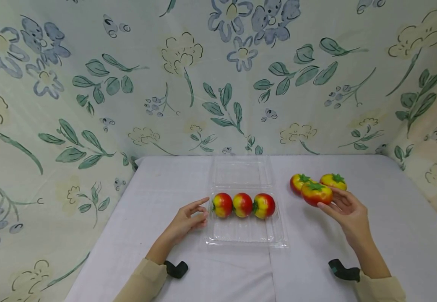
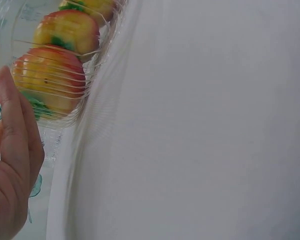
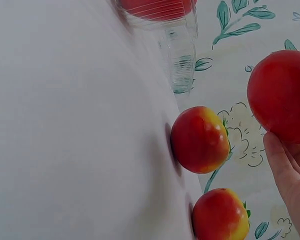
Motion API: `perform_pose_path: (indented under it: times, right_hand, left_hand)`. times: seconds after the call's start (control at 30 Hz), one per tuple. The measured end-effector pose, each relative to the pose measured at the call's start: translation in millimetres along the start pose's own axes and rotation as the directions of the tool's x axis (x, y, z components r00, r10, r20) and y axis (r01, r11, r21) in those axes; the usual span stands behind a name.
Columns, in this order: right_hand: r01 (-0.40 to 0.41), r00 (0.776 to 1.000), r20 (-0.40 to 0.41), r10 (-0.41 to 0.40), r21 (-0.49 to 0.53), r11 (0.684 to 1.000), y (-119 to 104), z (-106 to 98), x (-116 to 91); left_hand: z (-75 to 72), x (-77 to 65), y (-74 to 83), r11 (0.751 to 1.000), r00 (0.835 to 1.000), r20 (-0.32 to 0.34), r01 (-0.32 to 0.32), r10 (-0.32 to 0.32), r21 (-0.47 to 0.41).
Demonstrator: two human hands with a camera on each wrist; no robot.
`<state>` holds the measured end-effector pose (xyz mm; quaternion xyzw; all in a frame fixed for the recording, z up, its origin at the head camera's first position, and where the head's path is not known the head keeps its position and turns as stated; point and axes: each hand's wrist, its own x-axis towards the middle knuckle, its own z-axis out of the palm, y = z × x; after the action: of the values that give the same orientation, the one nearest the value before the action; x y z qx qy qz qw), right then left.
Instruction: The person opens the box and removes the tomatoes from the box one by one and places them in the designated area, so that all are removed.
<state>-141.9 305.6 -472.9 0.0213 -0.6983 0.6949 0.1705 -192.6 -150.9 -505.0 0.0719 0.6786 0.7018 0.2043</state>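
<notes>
A clear plastic clamshell box (image 1: pixel 241 233) lies with its lid (image 1: pixel 241 173) folded back. Inside it, a row of three red-and-yellow persimmons (image 1: pixel 242 205) with green leafy tops spans the back half. My left hand (image 1: pixel 186 218) is at the box's left edge, index finger reaching to the rim; the left wrist view shows its fingers (image 2: pixel 12 125) fairly straight beside the ribbed wall. In my right hand (image 1: pixel 348 214) a persimmon (image 1: pixel 316 194) is held up between thumb and fingers, raised above the table in the right wrist view.
Two more persimmons, one (image 3: pixel 200 140) nearer the box and one (image 3: pixel 220 215) farther right, sit on the white-covered table (image 1: pixel 158 176) behind the right hand. A floral cloth (image 1: pixel 226 105) hangs behind the table. Black wrist mounts (image 1: pixel 177 269) stick out at both sleeves.
</notes>
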Motion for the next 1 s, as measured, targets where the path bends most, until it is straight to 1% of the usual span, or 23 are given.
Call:
perform_pose_path:
  times: [0.2, 0.37, 0.6, 0.67, 0.9, 1.0]
  right_hand:
    - [-0.019, 1.0, -0.014, 0.019, 0.021, 1.0, 3.4, -4.9, 0.6]
    - [-0.036, 0.999, -0.036, 0.037, 0.011, 0.999, 5.7, -9.1, 0.8]
    - [-0.062, 0.997, -0.055, 0.057, -0.091, 0.994, 10.1, -20.0, 1.7]
    - [-0.067, 0.996, -0.06, 0.062, -0.087, 0.994, 10.9, -23.3, 2.2]
    - [-0.065, 0.996, -0.061, 0.063, -0.026, 0.998, 13.3, -31.3, 1.6]
    - [-0.066, 0.996, -0.067, 0.064, -0.027, 0.997, 14.3, -33.8, 1.5]
  left_hand:
    - [-0.2, -1.2, 0.2, 1.0, 1.0, -0.001, 0.002, -0.002, 0.002]
    - [0.7, -1.9, 0.8, 1.0, 1.0, -0.01, 0.007, -0.007, -0.001]
    - [1.4, -1.9, 1.6, 1.0, 1.0, -0.001, 0.002, -0.002, -0.021]
    - [1.3, -1.9, 1.9, 1.0, 1.0, -0.003, 0.004, -0.004, -0.021]
    - [1.3, -1.5, 2.3, 1.0, 1.0, -0.007, 0.01, -0.011, -0.019]
    - [1.3, -1.6, 2.2, 1.0, 1.0, -0.009, 0.012, -0.013, -0.021]
